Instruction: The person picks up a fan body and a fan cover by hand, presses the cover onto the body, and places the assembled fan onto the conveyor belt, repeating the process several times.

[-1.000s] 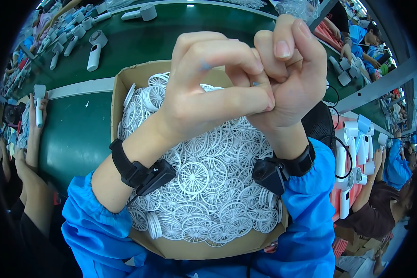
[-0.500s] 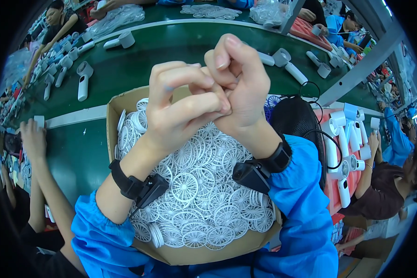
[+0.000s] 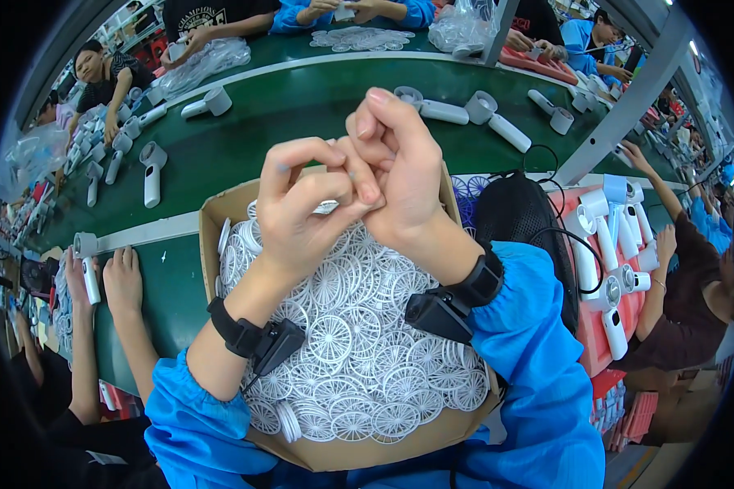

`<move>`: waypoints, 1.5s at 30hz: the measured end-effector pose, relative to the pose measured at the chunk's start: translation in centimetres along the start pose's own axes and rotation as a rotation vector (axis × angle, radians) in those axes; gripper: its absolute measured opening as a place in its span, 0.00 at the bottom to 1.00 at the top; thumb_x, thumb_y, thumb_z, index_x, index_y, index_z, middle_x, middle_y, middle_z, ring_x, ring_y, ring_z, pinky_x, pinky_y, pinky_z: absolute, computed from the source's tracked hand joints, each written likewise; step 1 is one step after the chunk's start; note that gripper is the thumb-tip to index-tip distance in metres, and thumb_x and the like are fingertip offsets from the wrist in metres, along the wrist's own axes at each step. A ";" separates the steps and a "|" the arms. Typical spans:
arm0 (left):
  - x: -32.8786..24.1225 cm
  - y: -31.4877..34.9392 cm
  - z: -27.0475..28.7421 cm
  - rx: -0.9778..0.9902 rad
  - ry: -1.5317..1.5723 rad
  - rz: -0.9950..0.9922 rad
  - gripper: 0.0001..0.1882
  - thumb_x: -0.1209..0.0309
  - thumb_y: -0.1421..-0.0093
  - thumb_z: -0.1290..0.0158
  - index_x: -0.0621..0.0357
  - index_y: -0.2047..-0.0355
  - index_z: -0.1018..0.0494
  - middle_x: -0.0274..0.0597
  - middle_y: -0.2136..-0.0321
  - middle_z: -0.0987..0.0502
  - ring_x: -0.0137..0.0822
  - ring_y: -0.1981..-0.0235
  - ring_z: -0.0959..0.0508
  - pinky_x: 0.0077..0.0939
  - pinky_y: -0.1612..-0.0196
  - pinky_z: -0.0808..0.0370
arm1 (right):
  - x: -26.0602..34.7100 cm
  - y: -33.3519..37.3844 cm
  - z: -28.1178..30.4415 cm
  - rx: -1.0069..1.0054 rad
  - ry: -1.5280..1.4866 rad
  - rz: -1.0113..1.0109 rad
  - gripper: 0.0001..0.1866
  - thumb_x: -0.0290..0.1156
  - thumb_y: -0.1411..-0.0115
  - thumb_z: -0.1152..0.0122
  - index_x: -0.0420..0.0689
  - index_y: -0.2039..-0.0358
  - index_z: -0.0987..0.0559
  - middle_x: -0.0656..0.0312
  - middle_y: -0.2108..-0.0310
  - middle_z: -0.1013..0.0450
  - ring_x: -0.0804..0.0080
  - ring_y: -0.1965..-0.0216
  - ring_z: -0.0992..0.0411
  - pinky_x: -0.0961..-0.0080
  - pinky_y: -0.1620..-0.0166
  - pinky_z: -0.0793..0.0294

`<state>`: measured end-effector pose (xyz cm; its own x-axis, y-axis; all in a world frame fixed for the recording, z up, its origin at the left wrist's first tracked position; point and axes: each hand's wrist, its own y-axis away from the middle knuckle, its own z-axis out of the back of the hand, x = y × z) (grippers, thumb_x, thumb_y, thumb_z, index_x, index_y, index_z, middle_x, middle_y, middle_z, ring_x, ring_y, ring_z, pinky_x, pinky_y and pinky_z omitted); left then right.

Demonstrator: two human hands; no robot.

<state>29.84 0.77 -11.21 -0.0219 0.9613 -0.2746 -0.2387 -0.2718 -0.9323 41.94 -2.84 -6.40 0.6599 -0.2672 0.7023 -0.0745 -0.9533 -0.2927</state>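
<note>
Above an open cardboard box (image 3: 212,213), my two hands meet with their fingers curled and closed. My left hand (image 3: 302,208) has its fingertips pressed against the fingers of my right hand (image 3: 404,179), which is bent into a loose fist. Whatever may be between the fingers is hidden. Beneath them, the box is filled with white spoked plastic discs (image 3: 330,338), like small fan grilles, lying flat in overlapping layers with a few on edge. Each wrist wears a black strap, with a black device (image 3: 277,346) on the left one and another device (image 3: 439,316) on the right.
Beyond the box runs a green conveyor belt (image 3: 302,106) with white handheld fan bodies (image 3: 152,173). A black mesh bag (image 3: 510,216) and a pink tray (image 3: 591,326) of fan parts stand at right. Co-workers' hands (image 3: 122,281) rest at left; others work across the belt.
My joined hands have shifted slightly left and lower in the picture, fingers still pressed together. The view has moved a little. At left, a co-worker's second hand now shows beside a fan body.
</note>
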 end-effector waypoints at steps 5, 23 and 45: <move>0.5 -0.3 0.6 0.023 -0.056 0.147 0.13 0.71 0.58 0.33 0.58 0.76 0.27 0.40 0.64 0.31 0.39 0.59 0.29 0.31 0.57 0.29 | -0.4 -0.5 0.3 -0.058 -0.045 0.015 0.16 0.40 0.38 0.52 0.48 0.80 0.36 0.72 0.89 0.49 0.81 0.91 0.52 0.79 0.80 0.48; 4.1 1.5 0.7 0.084 -0.210 0.518 0.13 0.74 0.45 0.47 0.58 0.58 0.28 0.44 0.61 0.28 0.41 0.58 0.28 0.33 0.54 0.30 | 0.3 -9.2 7.6 -0.331 0.415 -0.208 0.07 0.36 0.43 0.47 0.46 0.70 0.28 0.67 0.75 0.31 0.75 0.73 0.33 0.75 0.70 0.37; 4.1 1.9 0.7 0.138 -0.149 0.579 0.10 0.70 0.42 0.50 0.56 0.60 0.26 0.45 0.63 0.28 0.47 0.57 0.28 0.34 0.53 0.30 | -1.4 -14.7 16.6 0.052 2.303 -0.560 0.37 0.46 0.58 0.36 0.59 0.44 0.32 0.53 0.46 0.31 0.50 0.39 0.41 0.36 0.42 0.51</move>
<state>28.66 4.20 -13.90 -0.3186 0.6576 -0.6827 -0.2712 -0.7533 -0.5991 54.53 13.92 -13.89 -0.9760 0.2170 -0.0201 -0.2178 -0.9683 0.1225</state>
